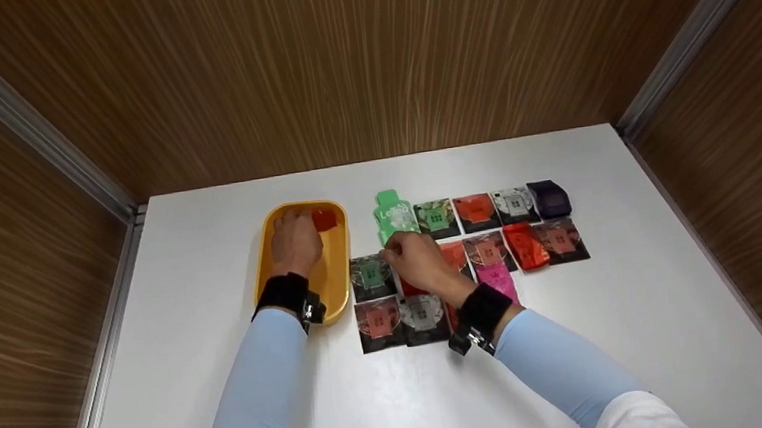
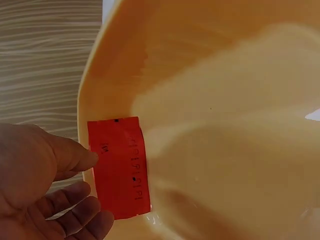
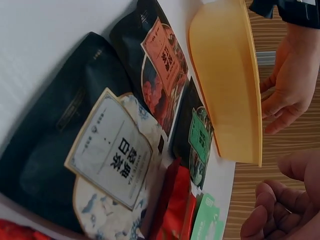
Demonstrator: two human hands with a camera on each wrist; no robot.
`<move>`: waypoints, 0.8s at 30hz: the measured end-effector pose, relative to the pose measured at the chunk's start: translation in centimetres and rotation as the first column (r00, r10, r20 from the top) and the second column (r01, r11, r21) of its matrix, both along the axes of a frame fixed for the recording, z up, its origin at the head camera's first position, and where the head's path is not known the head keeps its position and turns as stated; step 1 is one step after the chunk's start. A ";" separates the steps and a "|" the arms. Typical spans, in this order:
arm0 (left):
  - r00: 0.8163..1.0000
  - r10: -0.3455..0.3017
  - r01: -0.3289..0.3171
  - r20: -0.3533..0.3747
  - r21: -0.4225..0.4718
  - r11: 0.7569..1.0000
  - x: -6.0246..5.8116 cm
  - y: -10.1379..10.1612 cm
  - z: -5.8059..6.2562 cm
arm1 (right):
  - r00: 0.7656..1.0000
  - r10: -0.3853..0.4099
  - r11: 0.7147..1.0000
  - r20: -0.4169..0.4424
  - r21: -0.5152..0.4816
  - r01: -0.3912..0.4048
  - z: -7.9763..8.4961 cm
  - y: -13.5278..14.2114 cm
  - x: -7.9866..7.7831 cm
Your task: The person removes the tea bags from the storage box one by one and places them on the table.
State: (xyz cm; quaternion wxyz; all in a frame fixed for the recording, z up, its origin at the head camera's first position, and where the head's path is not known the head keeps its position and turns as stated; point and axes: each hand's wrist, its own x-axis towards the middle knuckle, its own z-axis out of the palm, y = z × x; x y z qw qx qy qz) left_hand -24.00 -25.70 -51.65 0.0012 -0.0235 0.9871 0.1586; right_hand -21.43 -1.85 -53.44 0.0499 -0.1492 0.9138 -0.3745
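Observation:
My left hand (image 1: pixel 296 243) hovers over the far end of a yellow plastic tray (image 1: pixel 340 284). A small red packet (image 2: pixel 120 170) lies inside, against the end wall. In the left wrist view the thumb tip overlaps its edge, with the fingers loosely bent beside it. My right hand (image 1: pixel 420 259) is above the rows of packets, its thumb and loosely curled fingers (image 3: pixel 265 200) apart with nothing between them. Below it are a shiny red packet (image 3: pixel 175 205), a black tea packet with a green label (image 1: pixel 371 276) and one with a white label (image 3: pixel 112 150).
A green bottle-shaped LeTea packet (image 1: pixel 393 214) stands out at the back of the rows. Several more tea packets reach rightward to a dark purple packet (image 1: pixel 550 199). A pink packet (image 1: pixel 497 283) overlaps its neighbours. Wood-grain walls (image 1: pixel 367 68) enclose the white table (image 1: pixel 644 328).

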 end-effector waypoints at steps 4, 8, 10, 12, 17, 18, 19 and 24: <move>0.999 0.018 -0.018 0.032 -0.003 1.000 -0.1 -0.2 0.1 | 1.000 0.004 1.000 -0.007 -0.007 -0.004 0.0 -0.1 0.4; 0.999 0.021 -0.022 0.034 0.014 1.000 0.0 -0.3 0.1 | 1.000 -0.004 1.000 -0.009 -0.012 0.004 0.1 0.0 0.6; 0.998 0.026 -0.029 0.061 0.034 0.999 0.0 -0.2 0.0 | 1.000 -0.001 1.000 -0.006 -0.014 0.000 0.2 0.0 0.7; 0.995 0.035 -0.041 0.092 0.063 0.997 0.0 -0.2 -0.1 | 1.000 0.009 1.000 -0.008 -0.013 -0.009 0.2 0.0 0.7; 0.989 0.046 -0.065 0.138 0.135 0.989 0.1 -0.3 -0.5 | 1.000 0.030 0.999 0.000 -0.015 -0.030 0.0 0.0 0.9; 0.988 0.053 -0.075 0.145 0.156 0.985 0.1 -0.3 -0.5 | 0.999 0.031 0.999 0.005 -0.020 -0.031 0.0 0.0 1.0; 0.987 0.059 -0.084 0.147 0.173 0.981 0.2 -0.3 -0.5 | 0.999 0.032 0.999 0.010 -0.024 -0.032 0.0 0.1 1.0; 0.977 0.119 -0.170 0.175 0.310 0.936 0.6 -0.5 0.0 | 0.999 0.031 0.999 0.017 -0.037 -0.030 0.1 0.2 1.2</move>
